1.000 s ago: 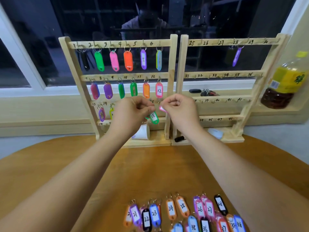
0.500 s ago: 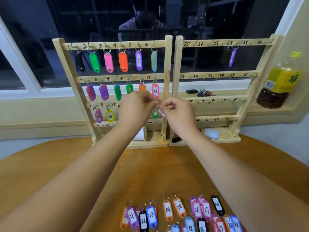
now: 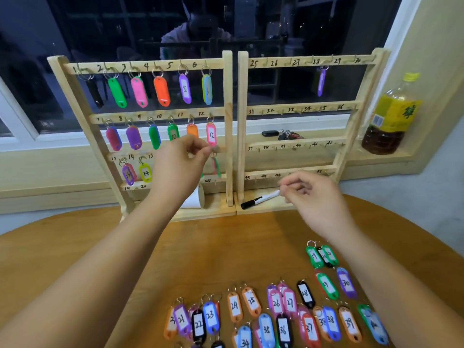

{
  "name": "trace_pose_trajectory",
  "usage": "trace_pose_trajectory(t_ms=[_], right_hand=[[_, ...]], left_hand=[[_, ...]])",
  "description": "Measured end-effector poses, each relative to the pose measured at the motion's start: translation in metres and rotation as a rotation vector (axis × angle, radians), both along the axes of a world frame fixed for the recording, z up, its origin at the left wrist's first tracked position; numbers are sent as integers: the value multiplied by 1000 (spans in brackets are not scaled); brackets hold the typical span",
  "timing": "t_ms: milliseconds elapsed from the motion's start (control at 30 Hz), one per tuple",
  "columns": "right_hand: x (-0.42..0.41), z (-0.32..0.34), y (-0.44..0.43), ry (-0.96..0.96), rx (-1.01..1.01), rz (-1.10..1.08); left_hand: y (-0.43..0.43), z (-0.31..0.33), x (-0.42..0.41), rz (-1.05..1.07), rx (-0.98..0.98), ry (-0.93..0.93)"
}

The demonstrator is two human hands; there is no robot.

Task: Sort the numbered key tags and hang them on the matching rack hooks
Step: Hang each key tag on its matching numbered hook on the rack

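Two wooden racks stand at the table's far edge: the left rack [image 3: 228, 96] with hooks 1 to 24, the right rack [image 3: 242, 109] with hooks 25 to 48. Coloured tags fill the left rack's top two rows. Tags 13 [image 3: 129, 173] and 14 [image 3: 145, 172] hang in the third row. My left hand [image 3: 183, 164] pinches the ring of a green and pink tag [image 3: 216, 167] hanging at that row's right end. My right hand [image 3: 311, 197] hovers in front of the right rack's bottom row, fingers loosely curled, holding nothing. Several numbered tags [image 3: 276, 310] lie on the table near me.
A black marker [image 3: 259, 200] lies on the right rack's base. A white roll [image 3: 197, 200] sits on the left rack's base. A yellow-labelled bottle [image 3: 391, 114] stands on the ledge at right. Keys [image 3: 283, 134] lie on the windowsill. One purple tag [image 3: 321, 82] hangs at hook 28.
My right hand has let go and moved right and down, away from the left rack. My left hand stays pinched at the tag's ring.
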State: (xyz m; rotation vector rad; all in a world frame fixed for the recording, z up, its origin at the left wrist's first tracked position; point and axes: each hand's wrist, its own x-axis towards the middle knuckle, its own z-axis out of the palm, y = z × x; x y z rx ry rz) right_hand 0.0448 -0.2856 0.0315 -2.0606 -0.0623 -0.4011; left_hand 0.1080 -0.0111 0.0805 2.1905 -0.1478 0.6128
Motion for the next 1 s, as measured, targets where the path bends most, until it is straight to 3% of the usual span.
trace_pose_trajectory(t_ms=[267, 467, 1000], right_hand=[[-56, -39, -71, 194, -141, -151], [-80, -61, -76, 328, -294, -168], [-83, -75, -61, 329, -432, -185]], left_hand=[[-52, -46, -53, -216, 20, 192], [-100, -97, -81, -407, 182, 328], [-172, -126, -54, -634, 478, 385]])
